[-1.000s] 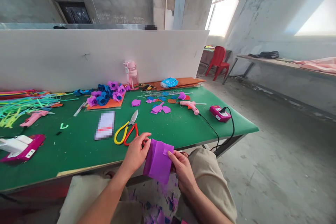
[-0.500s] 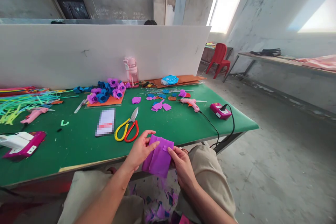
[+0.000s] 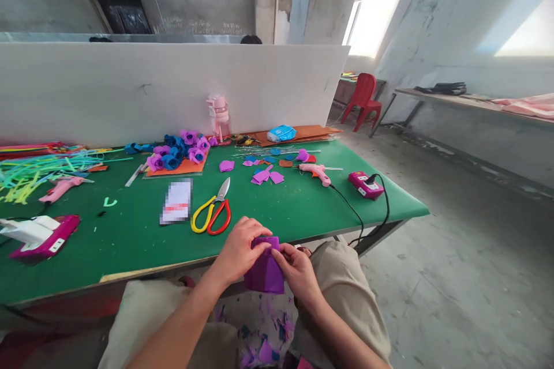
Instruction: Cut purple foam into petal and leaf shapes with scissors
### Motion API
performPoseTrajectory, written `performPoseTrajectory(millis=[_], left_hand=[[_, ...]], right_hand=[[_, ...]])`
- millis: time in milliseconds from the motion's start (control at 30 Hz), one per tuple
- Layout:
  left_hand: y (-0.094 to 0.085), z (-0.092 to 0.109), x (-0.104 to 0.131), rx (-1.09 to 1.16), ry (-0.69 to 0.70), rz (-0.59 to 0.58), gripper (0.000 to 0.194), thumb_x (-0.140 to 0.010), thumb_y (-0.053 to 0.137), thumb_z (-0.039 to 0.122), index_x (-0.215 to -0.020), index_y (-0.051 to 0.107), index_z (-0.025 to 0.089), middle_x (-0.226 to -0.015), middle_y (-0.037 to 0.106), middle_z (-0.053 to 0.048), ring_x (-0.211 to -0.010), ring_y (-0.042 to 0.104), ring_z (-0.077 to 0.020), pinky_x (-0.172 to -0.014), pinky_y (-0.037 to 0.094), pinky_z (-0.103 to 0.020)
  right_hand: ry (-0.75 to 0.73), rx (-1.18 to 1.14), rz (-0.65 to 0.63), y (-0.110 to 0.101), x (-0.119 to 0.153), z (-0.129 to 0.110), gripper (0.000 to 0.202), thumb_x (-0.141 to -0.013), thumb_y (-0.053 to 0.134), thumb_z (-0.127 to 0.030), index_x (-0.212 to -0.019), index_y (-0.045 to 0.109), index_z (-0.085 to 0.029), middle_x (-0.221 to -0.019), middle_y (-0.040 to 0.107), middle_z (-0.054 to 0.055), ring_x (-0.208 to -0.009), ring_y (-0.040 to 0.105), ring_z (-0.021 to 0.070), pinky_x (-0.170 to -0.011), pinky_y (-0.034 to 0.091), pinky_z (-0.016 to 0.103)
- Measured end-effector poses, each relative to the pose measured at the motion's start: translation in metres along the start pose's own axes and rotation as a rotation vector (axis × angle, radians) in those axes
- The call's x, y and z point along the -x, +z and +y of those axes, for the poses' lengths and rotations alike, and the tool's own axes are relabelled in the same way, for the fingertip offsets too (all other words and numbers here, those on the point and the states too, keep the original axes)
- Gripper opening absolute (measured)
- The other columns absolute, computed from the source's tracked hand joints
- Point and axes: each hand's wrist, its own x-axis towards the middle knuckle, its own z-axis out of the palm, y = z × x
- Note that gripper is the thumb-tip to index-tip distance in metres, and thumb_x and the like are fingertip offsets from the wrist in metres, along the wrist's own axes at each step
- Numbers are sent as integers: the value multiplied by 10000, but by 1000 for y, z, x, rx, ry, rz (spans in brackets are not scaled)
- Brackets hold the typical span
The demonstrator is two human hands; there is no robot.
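Note:
A folded piece of purple crepe paper (image 3: 265,272) is held over my lap, just off the table's front edge. My left hand (image 3: 242,251) pinches its upper left side between thumb and fingers. At the upper right edge, my right hand (image 3: 298,270) grips the same paper, thumb on top. Scissors (image 3: 215,210) with one yellow and one red handle lie on the green table (image 3: 277,213) beyond my left hand. Cut purple petals (image 3: 268,176) lie farther back, near a pink glue gun (image 3: 315,171).
Purple and blue paper flowers (image 3: 179,150) rest on orange sheets at the back. A phone (image 3: 176,202) lies left of the scissors. At the right stands a magenta power strip (image 3: 366,184) with a black cord. A pink bottle (image 3: 220,120) stands by the white partition (image 3: 173,86).
The purple paper is folded down narrower and tipped, showing a darker face. My left hand has moved slightly right and over its top, closer to my right hand. The view has shifted slightly.

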Motion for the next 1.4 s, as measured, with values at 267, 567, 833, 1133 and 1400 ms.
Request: performPoseTrajectory(millis=[267, 567, 833, 1133, 1400], left_hand=[[11, -3, 1, -64, 43, 67, 116, -827, 568, 145, -738, 619, 200, -763, 624, -14, -803, 513, -175, -737, 417, -316], [7, 0, 1, -76, -25, 14, 68, -799, 614, 164, -739, 601, 194, -788, 622, -3, -799, 516, -169, -729, 418, -303], [15, -6, 4, -165, 49, 78, 87, -817, 603, 134, -759, 636, 190, -769, 628, -8, -806, 503, -169, -742, 400, -306], [12, -5, 4, -58, -37, 193, 135, -846, 524, 176, -736, 602, 186, -737, 625, -8, -734, 539, -148, -696, 425, -273], [26, 2, 7, 582, -495, 99, 142, -760, 578, 315, -735, 563, 177, -523, 580, 31, -435, 506, -107, -418, 413, -202]], right_hand=[[22, 33, 17, -1, 3, 0, 327, -723, 654, -509, -730, 677, -183, -606, 580, -12, -527, 430, 115, -493, 302, 230], [24, -16, 48, 0, 2, 3, 320, -736, 659, -486, -714, 643, -166, -622, 572, -13, -529, 412, 98, -484, 287, 217], [163, -223, 36, 4, 3, 1, 316, -704, 694, -479, -711, 627, -170, -570, 557, -26, -502, 437, 94, -475, 321, 206], [270, -464, 49, 6, 2, -4, 271, -660, 754, -416, -713, 636, -177, -554, 606, -33, -497, 506, 93, -484, 365, 193], [295, -492, 183, 15, 11, -16, 354, -590, 791, -411, -796, 590, -206, -612, 655, -37, -498, 556, 105, -483, 396, 200]])
